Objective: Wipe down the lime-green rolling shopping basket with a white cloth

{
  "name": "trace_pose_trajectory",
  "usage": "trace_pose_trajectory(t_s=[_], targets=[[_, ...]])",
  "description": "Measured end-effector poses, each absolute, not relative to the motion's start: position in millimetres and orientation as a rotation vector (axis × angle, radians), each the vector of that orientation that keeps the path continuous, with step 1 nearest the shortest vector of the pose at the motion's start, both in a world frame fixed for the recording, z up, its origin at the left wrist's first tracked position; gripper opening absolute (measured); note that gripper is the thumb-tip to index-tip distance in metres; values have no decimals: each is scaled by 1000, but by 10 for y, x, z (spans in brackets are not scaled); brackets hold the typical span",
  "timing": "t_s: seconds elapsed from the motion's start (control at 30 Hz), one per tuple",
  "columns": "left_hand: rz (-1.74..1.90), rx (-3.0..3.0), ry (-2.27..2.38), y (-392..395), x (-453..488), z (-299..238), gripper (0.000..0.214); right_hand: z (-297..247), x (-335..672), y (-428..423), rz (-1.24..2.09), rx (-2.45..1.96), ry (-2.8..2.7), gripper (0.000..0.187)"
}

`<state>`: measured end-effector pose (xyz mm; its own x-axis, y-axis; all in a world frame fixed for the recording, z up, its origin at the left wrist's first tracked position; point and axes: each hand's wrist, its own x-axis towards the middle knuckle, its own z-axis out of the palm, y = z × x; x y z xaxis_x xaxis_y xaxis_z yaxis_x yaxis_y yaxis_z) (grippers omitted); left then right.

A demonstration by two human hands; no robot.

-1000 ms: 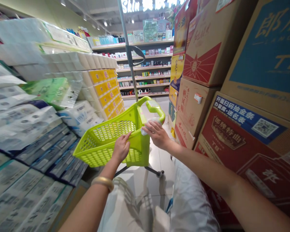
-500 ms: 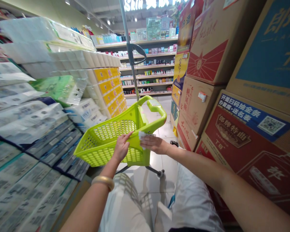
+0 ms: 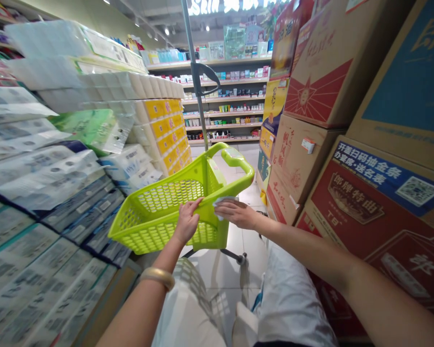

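Observation:
A lime-green plastic shopping cart (image 3: 159,236) with perforated basket walls stands in front of my knees, its curved handle at the right end. My left hand (image 3: 188,219) grips the near rim of the basket, thumb and fingers closed over the edge. Beside it, my right hand (image 3: 237,212) presses a white wipe (image 3: 219,205) against the cart's outer side just below the handle. The fingers lie over the wipe and hide most of it. The basket's visible inside holds nothing.
Stacked tissue packs (image 3: 75,183) rise close on the left. Cardboard cartons (image 3: 376,193) tower on the right. A metal pole with a dark grip (image 3: 202,79) stands behind the cart. Cosmetics shelves (image 3: 224,99) line the back, beyond the tiled floor (image 3: 217,284).
My right hand and the wipe have shifted slightly along the cart's side, and less of the wipe shows. My left hand keeps hold of the rim. The view has turned a little.

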<state>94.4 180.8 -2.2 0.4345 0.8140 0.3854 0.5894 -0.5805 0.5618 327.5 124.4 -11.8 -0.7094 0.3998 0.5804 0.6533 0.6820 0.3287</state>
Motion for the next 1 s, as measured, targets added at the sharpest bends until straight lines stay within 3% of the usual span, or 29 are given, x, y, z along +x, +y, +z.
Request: trace_pose_trajectory(t_s=[0.27,0.6,1.0], targets=[[893,2370,1202,1749,930,12,59,-463,3106,1235,-823,-677,-2512,23],[940,2335,1176,1707,885,-8,58,382,3376,1075,-758,-998,-2202,35],[955,2365,1185,1669,846,-6,58,373,2829,1155,-741,-1067,-2318,29]])
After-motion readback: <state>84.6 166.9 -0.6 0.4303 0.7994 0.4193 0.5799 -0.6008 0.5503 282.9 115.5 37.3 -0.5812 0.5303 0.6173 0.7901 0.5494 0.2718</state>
